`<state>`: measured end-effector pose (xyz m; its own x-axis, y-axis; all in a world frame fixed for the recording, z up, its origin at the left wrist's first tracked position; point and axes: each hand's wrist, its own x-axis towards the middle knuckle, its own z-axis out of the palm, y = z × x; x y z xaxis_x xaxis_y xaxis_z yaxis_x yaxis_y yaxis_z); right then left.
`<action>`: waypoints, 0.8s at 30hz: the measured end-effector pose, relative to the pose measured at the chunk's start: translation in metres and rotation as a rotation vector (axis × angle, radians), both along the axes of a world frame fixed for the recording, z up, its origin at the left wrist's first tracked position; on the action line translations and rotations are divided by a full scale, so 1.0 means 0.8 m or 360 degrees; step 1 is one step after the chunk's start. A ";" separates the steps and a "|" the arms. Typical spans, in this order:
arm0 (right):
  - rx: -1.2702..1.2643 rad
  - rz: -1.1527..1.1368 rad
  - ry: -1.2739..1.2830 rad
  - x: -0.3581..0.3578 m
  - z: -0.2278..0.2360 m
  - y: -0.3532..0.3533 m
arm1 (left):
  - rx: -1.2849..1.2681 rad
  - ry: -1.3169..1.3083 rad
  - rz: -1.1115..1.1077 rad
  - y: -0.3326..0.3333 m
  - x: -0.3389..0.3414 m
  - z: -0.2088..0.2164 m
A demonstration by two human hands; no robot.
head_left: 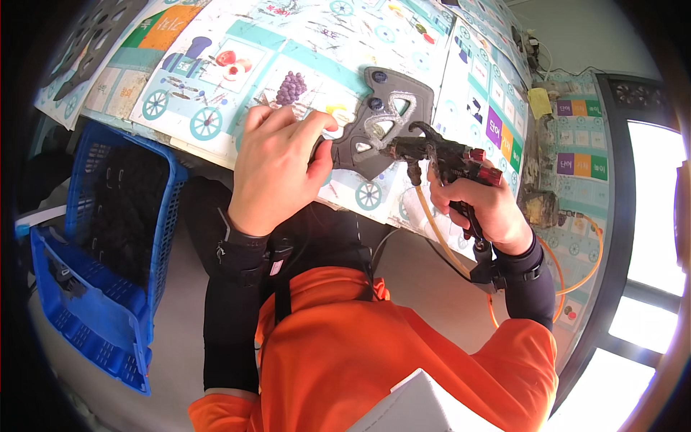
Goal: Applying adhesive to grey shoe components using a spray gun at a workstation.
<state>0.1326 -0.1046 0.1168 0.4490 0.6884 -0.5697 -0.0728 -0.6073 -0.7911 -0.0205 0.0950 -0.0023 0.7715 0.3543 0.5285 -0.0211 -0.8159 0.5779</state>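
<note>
My left hand (277,173) is closed at the near left end of a flat dark grey piece (422,97) with cut-out openings and round dark studs. The piece is over the table's near edge, and its surface looks wet or shiny around the openings. My right hand (493,212) is wrapped round the handle of a black spray gun (448,157) with red knobs. The gun's front end points left, close to the right side of the grey piece. A yellowish hose (434,223) hangs down from the gun.
Printed picture sheets (302,50), streaked with dark marks, cover the table. Blue plastic baskets (164,237) stand at the left, one with dark contents. A dark perforated piece (90,47) is at the far left. Orange air hose (596,263) loops at the right, near a dark-framed glazed door (617,216).
</note>
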 end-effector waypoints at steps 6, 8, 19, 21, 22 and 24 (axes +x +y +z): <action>-0.0002 -0.0025 0.0112 -0.009 0.007 0.019 | -0.0015 -0.0062 0.0012 -0.001 0.001 -0.002; -0.0025 -0.0040 0.0125 -0.015 0.012 0.027 | -0.0023 -0.0005 0.0008 -0.001 -0.001 -0.001; -0.0039 0.0029 0.0134 -0.016 0.023 0.002 | -0.0013 -0.0102 0.0024 0.001 0.001 -0.002; 0.0038 -0.0035 -0.0027 -0.013 0.025 -0.007 | -0.0044 -0.0115 0.0015 0.003 0.000 -0.003; 0.0048 -0.0068 -0.0172 -0.009 0.026 -0.014 | -0.0099 -0.0129 -0.0005 0.003 -0.001 -0.003; 0.0004 0.0014 -0.0885 0.023 -0.012 -0.049 | -0.0055 -0.0115 -0.0049 0.003 0.000 -0.003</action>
<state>0.1508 -0.1435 0.1070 0.6759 0.6945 -0.2467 0.3614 -0.6040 -0.7103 -0.0205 0.0977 -0.0050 0.7426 0.3500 0.5710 -0.0887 -0.7937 0.6019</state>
